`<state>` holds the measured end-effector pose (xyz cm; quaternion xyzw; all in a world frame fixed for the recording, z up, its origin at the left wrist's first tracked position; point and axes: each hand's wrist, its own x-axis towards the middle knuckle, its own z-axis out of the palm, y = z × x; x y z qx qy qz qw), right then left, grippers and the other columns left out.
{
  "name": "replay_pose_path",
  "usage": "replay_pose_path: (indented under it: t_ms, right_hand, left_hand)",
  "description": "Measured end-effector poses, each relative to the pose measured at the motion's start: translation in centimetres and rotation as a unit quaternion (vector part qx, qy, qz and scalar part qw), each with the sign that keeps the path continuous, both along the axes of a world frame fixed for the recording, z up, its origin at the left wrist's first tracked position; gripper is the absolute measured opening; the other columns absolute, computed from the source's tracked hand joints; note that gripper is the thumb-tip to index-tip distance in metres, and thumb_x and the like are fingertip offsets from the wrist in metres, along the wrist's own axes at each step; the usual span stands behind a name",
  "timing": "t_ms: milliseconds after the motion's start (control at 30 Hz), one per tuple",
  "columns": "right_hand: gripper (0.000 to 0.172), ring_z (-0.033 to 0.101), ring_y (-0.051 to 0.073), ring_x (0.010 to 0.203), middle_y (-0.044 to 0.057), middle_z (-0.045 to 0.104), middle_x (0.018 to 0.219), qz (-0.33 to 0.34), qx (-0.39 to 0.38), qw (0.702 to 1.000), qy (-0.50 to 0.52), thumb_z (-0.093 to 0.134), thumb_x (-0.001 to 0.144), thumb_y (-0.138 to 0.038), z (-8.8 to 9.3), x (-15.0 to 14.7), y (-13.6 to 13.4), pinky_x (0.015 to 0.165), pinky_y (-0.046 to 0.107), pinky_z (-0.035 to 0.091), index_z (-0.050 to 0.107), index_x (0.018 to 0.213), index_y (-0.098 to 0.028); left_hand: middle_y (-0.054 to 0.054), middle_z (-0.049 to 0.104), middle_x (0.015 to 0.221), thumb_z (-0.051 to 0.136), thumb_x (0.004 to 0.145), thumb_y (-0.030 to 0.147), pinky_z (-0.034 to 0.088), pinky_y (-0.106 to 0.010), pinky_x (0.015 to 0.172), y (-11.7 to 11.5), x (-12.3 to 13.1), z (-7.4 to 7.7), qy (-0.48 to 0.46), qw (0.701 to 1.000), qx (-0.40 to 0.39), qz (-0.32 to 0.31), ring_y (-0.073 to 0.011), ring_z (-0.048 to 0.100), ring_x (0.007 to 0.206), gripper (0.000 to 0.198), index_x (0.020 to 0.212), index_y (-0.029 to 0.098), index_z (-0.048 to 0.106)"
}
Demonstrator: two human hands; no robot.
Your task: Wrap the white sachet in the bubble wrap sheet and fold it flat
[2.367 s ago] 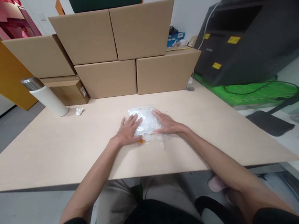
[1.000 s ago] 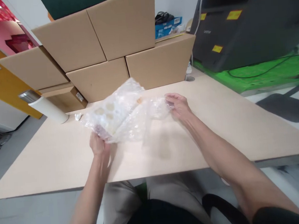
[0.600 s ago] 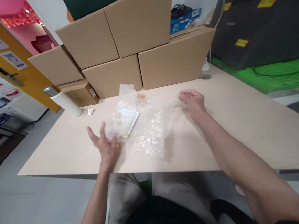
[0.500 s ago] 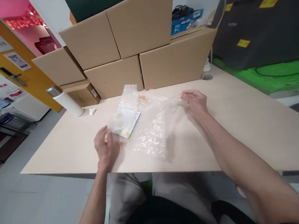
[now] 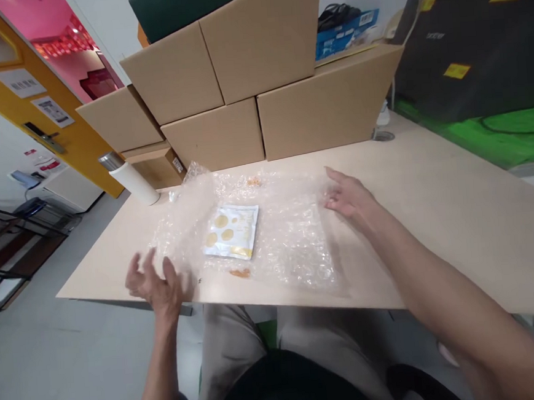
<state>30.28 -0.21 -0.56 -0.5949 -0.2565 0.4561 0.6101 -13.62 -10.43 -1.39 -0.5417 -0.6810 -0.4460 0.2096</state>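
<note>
A sheet of clear bubble wrap (image 5: 299,253) lies spread out on the table, its left side lifted and crumpled. On its middle rests a flat white pouch (image 5: 231,230) with yellow-gold round spots and a yellow corner. My left hand (image 5: 156,287) is off the wrap's lower left edge, fingers spread and holding nothing. Beside the right edge of the wrap is my right hand (image 5: 350,196), with its fingers apart; they reach the edge, and I see no grip on it. Orange strips (image 5: 240,273) show at the near and far edges of the wrap.
Stacked cardboard boxes (image 5: 213,139) line the back of the wooden table (image 5: 416,213). A white bottle with a steel cap (image 5: 134,183) stands at the back left, near a small white scrap (image 5: 172,196). A large dark case (image 5: 472,54) is at the right.
The wrap's left part has unfolded off the pouch and spread leftward, baring the pouch. My left hand has moved left and opened. My right hand's fingers have loosened at the right edge.
</note>
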Motion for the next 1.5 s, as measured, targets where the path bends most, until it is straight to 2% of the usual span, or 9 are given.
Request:
replay_pose_path:
  t_ms: [133, 267, 400, 533, 800, 1067, 1233, 1367, 1500]
  right_hand:
    - [0.09, 0.055, 0.011, 0.062, 0.0, 0.06, 0.087, 0.009, -0.032, 0.995, 0.095, 0.078, 0.063, -0.008, 1.8, -2.8, -1.5, 0.046, 0.018, 0.046, 0.033, 0.14, -0.024]
    - [0.083, 0.058, 0.01, 0.064, -0.001, 0.061, 0.081, -0.032, 0.024, 0.996, 0.077, 0.069, 0.064, 0.005, 2.7, -2.7, -1.7, 0.053, 0.016, 0.048, 0.038, 0.138, -0.017]
    - [0.068, 0.055, 0.007, 0.06, -0.002, 0.06, 0.078, -0.097, 0.05, 0.994, 0.009, 0.069, 0.071, 0.006, 2.1, -0.4, -0.7, 0.056, 0.017, 0.045, 0.046, 0.133, -0.011]
    - [0.068, 0.054, 0.006, 0.057, -0.004, 0.057, 0.077, -0.104, 0.035, 0.991, -0.076, 0.073, 0.069, 0.006, 0.9, 1.0, 0.2, 0.059, 0.021, 0.044, 0.051, 0.13, -0.012]
    - [0.065, 0.051, 0.005, 0.056, -0.006, 0.054, 0.079, -0.083, 0.001, 0.989, -0.121, 0.072, 0.068, 0.005, -0.2, 1.0, 0.4, 0.056, 0.02, 0.043, 0.053, 0.127, -0.015]
    - [0.065, 0.052, 0.007, 0.06, -0.004, 0.053, 0.083, -0.07, -0.027, 0.984, -0.163, 0.079, 0.06, -0.01, -1.3, 1.4, 0.9, 0.055, 0.02, 0.043, 0.055, 0.119, -0.019]
    - [0.066, 0.057, 0.013, 0.071, -0.001, 0.056, 0.092, -0.042, -0.046, 0.966, -0.252, 0.076, 0.06, -0.017, -2.9, 2.4, 1.4, 0.071, 0.03, 0.051, 0.055, 0.122, -0.022]
    - [0.056, 0.055, 0.03, 0.115, 0.014, 0.058, 0.121, -0.059, -0.035, 0.902, -0.427, 0.073, 0.07, -0.03, -2.2, 3.0, 0.5, 0.101, 0.049, 0.042, 0.056, 0.122, -0.02]
    - [0.044, 0.046, 0.031, 0.13, 0.02, 0.056, 0.133, -0.066, 0.151, 0.835, -0.525, 0.065, 0.08, -0.028, 1.0, -0.4, -1.6, 0.109, 0.053, 0.033, 0.059, 0.122, -0.016]
  left_hand:
    - [-0.011, 0.067, 0.108, 0.05, 0.094, 0.038, 0.038, -0.051, 0.099, 0.3, 3.8, 0.6, 0.056, 0.976, -0.183, -0.105, -0.0306, 0.056, 0.107, 0.029, 0.098, 0.021, 0.073]
    - [-0.014, 0.065, 0.113, 0.049, 0.094, 0.044, 0.041, -0.051, 0.093, 0.7, 7.5, 0.7, 0.045, 0.942, -0.296, -0.151, -0.0336, 0.055, 0.107, 0.038, 0.116, 0.021, 0.072]
    - [-0.011, 0.066, 0.11, 0.05, 0.095, 0.041, 0.041, -0.046, 0.095, 0.3, 9.6, 0.5, 0.024, 0.917, -0.311, -0.25, -0.0285, 0.058, 0.103, 0.036, 0.118, 0.021, 0.07]
    - [-0.01, 0.069, 0.104, 0.055, 0.091, 0.042, 0.042, -0.043, 0.092, 0.7, 10.6, 0.5, -0.018, 0.915, -0.309, -0.258, -0.0279, 0.059, 0.099, 0.04, 0.123, 0.02, 0.066]
    - [0.001, 0.063, 0.072, 0.066, 0.076, 0.03, 0.044, -0.024, 0.06, 4.6, 9.8, 0.6, -0.345, 0.859, -0.235, -0.296, -0.0129, 0.057, 0.061, 0.044, 0.117, 0.016, 0.061]
    - [0.0, 0.062, 0.071, 0.064, 0.073, 0.034, 0.041, -0.024, 0.058, 7.0, 2.4, 0.3, -0.295, 0.921, -0.205, -0.151, -0.0128, 0.055, 0.061, 0.026, 0.092, 0.016, 0.067]
    - [-0.003, 0.066, 0.076, 0.062, 0.074, 0.03, 0.041, -0.028, 0.064, 6.9, 0.7, -0.3, -0.251, 0.935, -0.222, -0.117, -0.0176, 0.058, 0.07, 0.014, 0.082, 0.019, 0.067]
    - [-0.005, 0.069, 0.084, 0.057, 0.079, 0.031, 0.043, -0.032, 0.073, 6.8, 0.6, -0.4, -0.175, 0.941, -0.276, -0.088, -0.0222, 0.062, 0.078, 0.017, 0.089, 0.022, 0.068]
    - [-0.016, 0.065, 0.115, 0.056, 0.082, 0.039, 0.041, -0.043, 0.092, 6.7, 0.3, 0.0, -0.074, 0.945, -0.316, -0.035, -0.0339, 0.059, 0.108, 0.039, 0.115, 0.019, 0.067]
